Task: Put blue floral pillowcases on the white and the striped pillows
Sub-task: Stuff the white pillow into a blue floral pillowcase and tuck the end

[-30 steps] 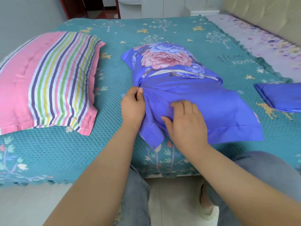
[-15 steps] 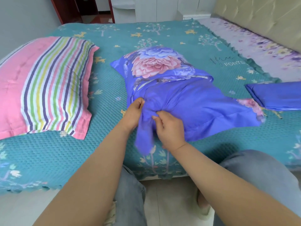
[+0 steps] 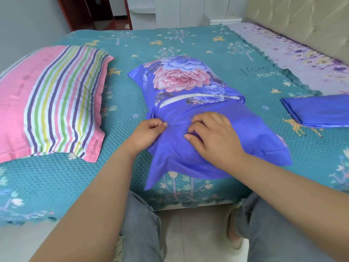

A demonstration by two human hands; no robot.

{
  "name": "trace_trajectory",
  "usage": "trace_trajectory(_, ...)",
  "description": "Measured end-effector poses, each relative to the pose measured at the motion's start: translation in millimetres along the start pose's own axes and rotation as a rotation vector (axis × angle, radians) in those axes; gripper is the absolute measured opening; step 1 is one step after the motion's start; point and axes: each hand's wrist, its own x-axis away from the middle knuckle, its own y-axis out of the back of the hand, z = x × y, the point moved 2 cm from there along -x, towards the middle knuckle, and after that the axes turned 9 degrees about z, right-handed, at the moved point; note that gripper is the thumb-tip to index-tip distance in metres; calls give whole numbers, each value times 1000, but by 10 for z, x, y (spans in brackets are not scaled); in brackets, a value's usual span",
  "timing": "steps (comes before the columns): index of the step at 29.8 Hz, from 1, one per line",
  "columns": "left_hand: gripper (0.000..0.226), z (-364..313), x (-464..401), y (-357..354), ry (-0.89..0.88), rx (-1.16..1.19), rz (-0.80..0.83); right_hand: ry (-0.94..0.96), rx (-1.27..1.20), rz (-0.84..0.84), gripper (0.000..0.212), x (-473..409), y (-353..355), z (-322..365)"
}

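Observation:
A blue floral pillowcase (image 3: 188,86) lies bunched in the middle of the bed, and a thin strip of the white pillow (image 3: 175,99) shows through its opening. My left hand (image 3: 149,133) pinches a fold of the blue fabric at the case's left side. With curled fingers, my right hand (image 3: 213,137) gathers the cloth on top of the case. The striped pillow (image 3: 52,103) lies bare on the left of the bed. A second, folded blue pillowcase (image 3: 319,110) sits at the right.
The bed carries a teal patterned cover (image 3: 170,40) with a lilac floral sheet (image 3: 294,59) along a padded headboard at the right. My knees in jeans stand against the bed's near edge, above a tiled floor. A doorway lies beyond the bed.
My right hand has moved up and to the right on the case. The case's near end has spread flatter over the bed. The left hand keeps its pinch.

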Motion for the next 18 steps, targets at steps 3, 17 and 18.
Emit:
trace_trajectory(3,40,0,94,49,53,-58,66,-55,-97,382,53,-76,-139,80)
trace_trajectory(17,71,221,227,-302,88,-905,111,-108,-252,614,44,-353,-308,-74)
trace_trajectory(18,75,246,209,-302,128,-977,122,-122,-247,558,44,-345,-299,-74)
